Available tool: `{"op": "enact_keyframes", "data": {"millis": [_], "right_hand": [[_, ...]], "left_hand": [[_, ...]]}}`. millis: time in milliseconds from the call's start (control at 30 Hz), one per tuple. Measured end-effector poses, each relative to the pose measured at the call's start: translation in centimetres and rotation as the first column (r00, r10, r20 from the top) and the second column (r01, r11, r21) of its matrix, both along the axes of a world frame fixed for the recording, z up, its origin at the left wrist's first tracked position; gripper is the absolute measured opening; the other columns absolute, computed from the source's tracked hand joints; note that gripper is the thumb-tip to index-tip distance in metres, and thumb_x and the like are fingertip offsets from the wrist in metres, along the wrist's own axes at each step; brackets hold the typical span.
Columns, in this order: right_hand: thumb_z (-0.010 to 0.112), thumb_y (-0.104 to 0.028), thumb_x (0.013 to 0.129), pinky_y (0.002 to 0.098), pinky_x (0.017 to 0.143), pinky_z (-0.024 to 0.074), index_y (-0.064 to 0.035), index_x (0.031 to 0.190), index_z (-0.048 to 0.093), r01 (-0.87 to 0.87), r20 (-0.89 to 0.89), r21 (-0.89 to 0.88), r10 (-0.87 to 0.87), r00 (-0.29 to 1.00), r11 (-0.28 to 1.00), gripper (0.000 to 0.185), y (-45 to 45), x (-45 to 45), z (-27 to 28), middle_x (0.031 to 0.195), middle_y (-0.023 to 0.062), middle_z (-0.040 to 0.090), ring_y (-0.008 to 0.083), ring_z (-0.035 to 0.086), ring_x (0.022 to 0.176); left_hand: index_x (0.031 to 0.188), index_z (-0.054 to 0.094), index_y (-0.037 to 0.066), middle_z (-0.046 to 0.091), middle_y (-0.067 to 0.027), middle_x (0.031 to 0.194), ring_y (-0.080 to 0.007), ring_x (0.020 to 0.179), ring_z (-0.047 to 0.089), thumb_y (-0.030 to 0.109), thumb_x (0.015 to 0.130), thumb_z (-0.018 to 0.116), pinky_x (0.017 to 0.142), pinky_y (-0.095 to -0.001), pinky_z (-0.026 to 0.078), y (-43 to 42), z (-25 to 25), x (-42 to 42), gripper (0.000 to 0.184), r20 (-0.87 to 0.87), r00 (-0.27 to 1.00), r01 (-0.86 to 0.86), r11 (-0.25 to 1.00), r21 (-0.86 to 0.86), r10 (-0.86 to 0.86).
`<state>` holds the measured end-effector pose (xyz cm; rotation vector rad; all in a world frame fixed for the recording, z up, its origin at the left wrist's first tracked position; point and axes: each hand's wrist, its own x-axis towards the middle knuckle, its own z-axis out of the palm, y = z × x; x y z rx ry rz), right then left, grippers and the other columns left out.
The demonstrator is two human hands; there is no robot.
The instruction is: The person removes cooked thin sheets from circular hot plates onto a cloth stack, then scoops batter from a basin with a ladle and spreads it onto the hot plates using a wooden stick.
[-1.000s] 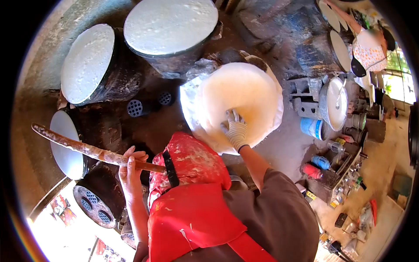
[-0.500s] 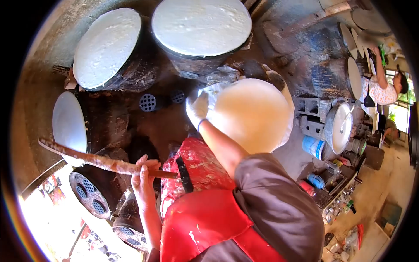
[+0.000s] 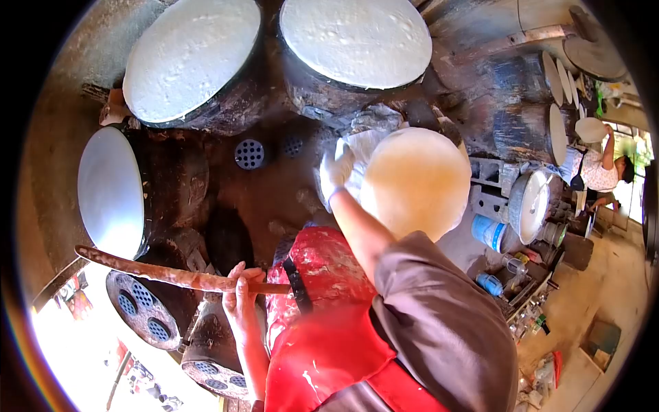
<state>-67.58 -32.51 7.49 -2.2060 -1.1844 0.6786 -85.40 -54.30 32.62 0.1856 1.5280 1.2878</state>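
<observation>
My left hand (image 3: 241, 296) is closed around a long wooden stick (image 3: 161, 273) near its straight end, across my lap by the red apron (image 3: 316, 347). The stick is flat, worn and slightly curved at its far end. My right hand (image 3: 336, 167), in a white glove, is at the left side of a large round pale disc (image 3: 415, 182), touching or very near the crumpled whitish sheet (image 3: 367, 147) beside it. Glare and blur hide its fingertips. Whether it grips the sheet cannot be told.
Dark drums with white round tops stand ahead, among them a left one (image 3: 192, 58) and a right one (image 3: 357, 41). Perforated briquettes (image 3: 249, 154) sit low between them. At right are a metal basin (image 3: 532, 206), a blue-white bucket (image 3: 489, 231) and another person (image 3: 600, 165).
The view has shifted, so most things sit further right. My right hand stays by the disc's left side and my left hand still holds the stick. The other person's arm has moved.
</observation>
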Motion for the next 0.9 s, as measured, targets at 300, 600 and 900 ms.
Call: {"op": "enact_keyframes", "data": {"millis": [300, 600, 900], "right_hand": [[0.059, -0.03, 0.078, 0.0405, 0.093, 0.0357, 0.0031, 0.12, 0.043, -0.318, -0.25, 0.116, 0.337, 0.908, 0.941, 0.056, -6.4, -4.1, 3.2, 0.117, 0.0236, 0.047, 0.0362, 0.044, 0.108], [0.057, -0.027, 0.077, 0.0438, 0.094, 0.0342, -0.0024, 0.122, 0.043, -0.288, 0.46, 0.156, 0.188, 0.868, 0.945, 0.053, -11.2, 9.8, 4.7, 0.123, 0.0211, 0.044, 0.0358, 0.042, 0.112], [0.055, -0.036, 0.078, 0.0515, 0.093, 0.0312, -0.0183, 0.13, 0.037, -0.175, 0.505, -0.335, 0.333, 0.796, 0.926, 0.058, -13.9, 12.8, 6.2, 0.14, 0.0108, 0.024, 0.0362, 0.032, 0.12]], "left_hand": [[0.118, 0.042, -0.006, 0.06, -0.0124, 0.097, -0.0191, 0.09, 0.058, 0.02, 0.091, 0.047, 0.086, -0.032, 0.043, -1.8, -0.8, -3.0, 0.038, 0.026, 0.992, 0.126, 0.992, -0.003, -0.126], [0.118, 0.044, -0.001, 0.058, -0.0149, 0.097, -0.0214, 0.088, 0.057, 0.02, 0.09, 0.048, 0.083, -0.0342, 0.045, -3.6, -1.7, -4.7, 0.036, 0.053, 0.984, 0.165, 0.98, 0.11, -0.172], [0.118, 0.043, -0.003, 0.057, -0.0162, 0.097, -0.0229, 0.089, 0.058, 0.02, 0.091, 0.046, 0.083, -0.034, 0.045, -0.1, -1.3, -2.8, 0.036, 0.027, 0.978, 0.2, 0.972, 0.123, -0.205]]}}
